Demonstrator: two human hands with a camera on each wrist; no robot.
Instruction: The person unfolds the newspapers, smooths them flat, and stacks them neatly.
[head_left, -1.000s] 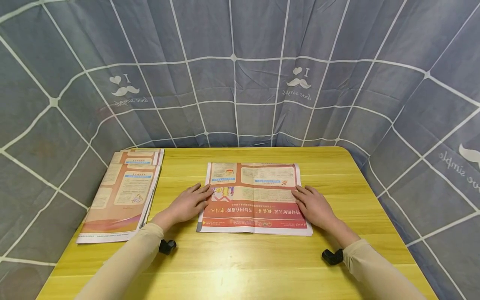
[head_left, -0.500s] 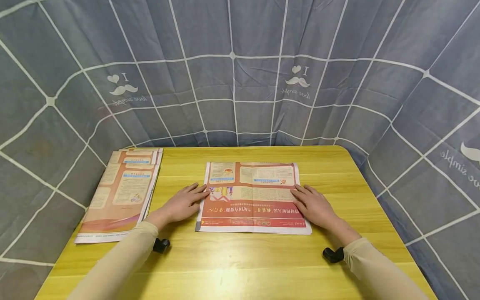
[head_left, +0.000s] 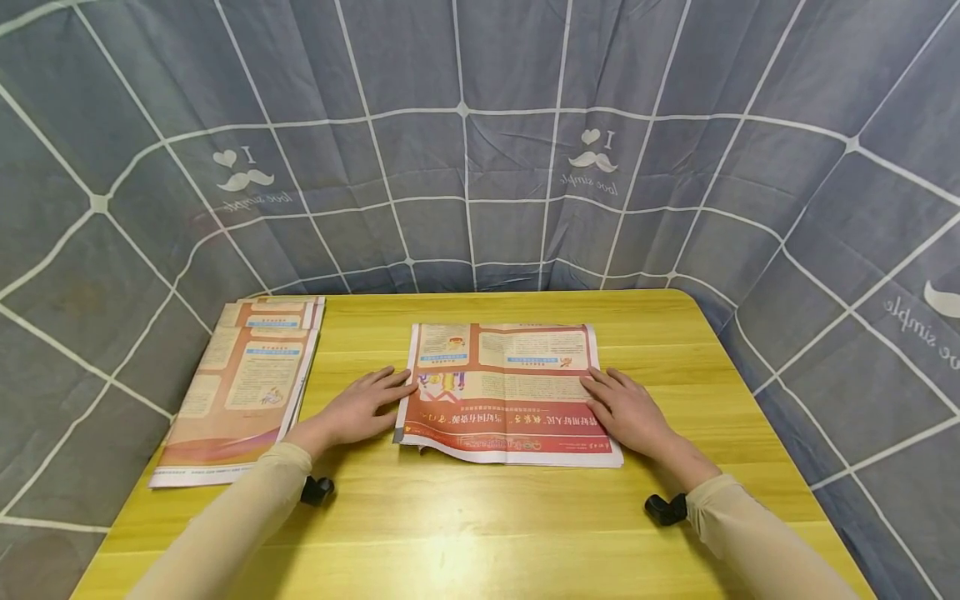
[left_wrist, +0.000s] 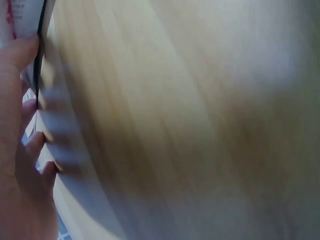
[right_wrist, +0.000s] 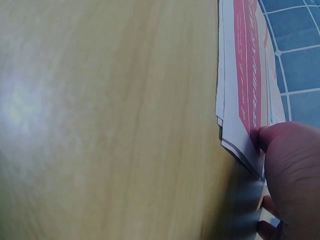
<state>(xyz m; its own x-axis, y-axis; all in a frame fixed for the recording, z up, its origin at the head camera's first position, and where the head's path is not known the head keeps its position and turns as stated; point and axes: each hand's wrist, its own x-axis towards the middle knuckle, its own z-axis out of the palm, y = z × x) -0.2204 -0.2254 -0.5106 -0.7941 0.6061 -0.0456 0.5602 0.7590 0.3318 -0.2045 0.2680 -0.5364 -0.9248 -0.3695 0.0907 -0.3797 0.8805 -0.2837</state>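
A folded newspaper [head_left: 510,392] with a red headline band lies in front of me, a crease down its middle. My left hand [head_left: 360,408] is at its left edge, fingers extended, fingertips right at the margin. Close to the left thumb [left_wrist: 22,52], the newspaper's near-left part bulges up and casts a shadow below. On the opposite side my right hand [head_left: 630,412] rests against the right edge, its fingers reaching onto the print. The right wrist view shows the right thumb [right_wrist: 272,136] on the red band and several loose sheet layers at the newspaper's corner.
A stack of similar folded newspapers [head_left: 240,383] lies at the table's left side. Yellow wood-grain table [head_left: 465,533] surrounds the work, with glare near the front. A grey checked curtain [head_left: 510,167] hangs behind and on both sides.
The newspaper's near-left part has risen from flat into a bulge by my left hand. My left hand has shifted slightly left; my right hand has barely moved.
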